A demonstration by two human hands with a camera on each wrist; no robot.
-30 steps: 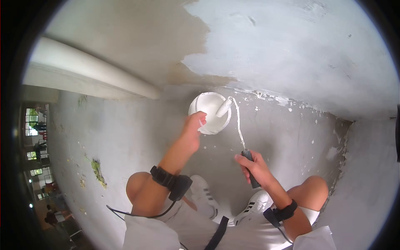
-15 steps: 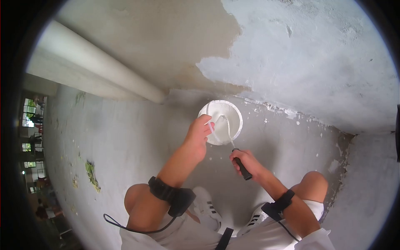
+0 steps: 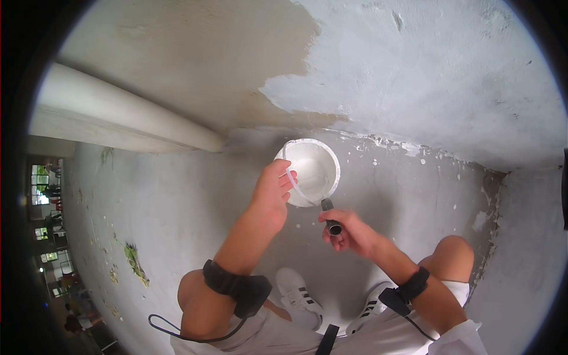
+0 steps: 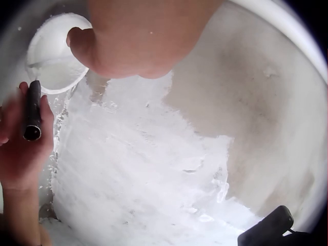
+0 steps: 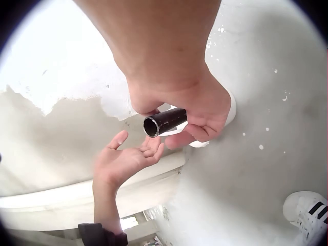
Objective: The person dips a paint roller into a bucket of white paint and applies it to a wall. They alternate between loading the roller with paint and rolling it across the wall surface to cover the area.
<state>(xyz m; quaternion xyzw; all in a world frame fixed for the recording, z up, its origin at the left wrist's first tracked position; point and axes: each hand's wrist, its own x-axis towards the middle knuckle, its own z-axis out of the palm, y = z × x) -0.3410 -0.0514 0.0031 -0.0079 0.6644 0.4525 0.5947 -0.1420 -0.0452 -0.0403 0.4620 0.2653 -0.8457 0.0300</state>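
A white bucket (image 3: 324, 155) stands on the floor near the wall, pale paint inside. My left hand (image 3: 271, 192) is at its left rim, thumb and fingers around the thin white bucket handle (image 3: 293, 184). At the bucket's near side, my right hand (image 3: 352, 231) grips the black roller handle (image 3: 328, 214), its hollow end towards me. In the right wrist view the black roller handle (image 5: 168, 121) comes out between thumb and fingers of my right hand (image 5: 189, 102), with my left hand (image 5: 123, 161) beyond it. The roller head cannot be made out.
Behind the bucket rises a wall (image 3: 414, 77), part white and part bare tan. A pale pipe-like ledge (image 3: 124, 109) runs along the left. Leaves (image 3: 135, 263) lie on the floor at left, and white shoes (image 3: 299, 296) are below the hands.
The roller, at first raised at the bucket's right rim, has gone down into the bucket. My right hand moved up and left, tipping the handle's end towards me. The left hand stays by the bucket handle.
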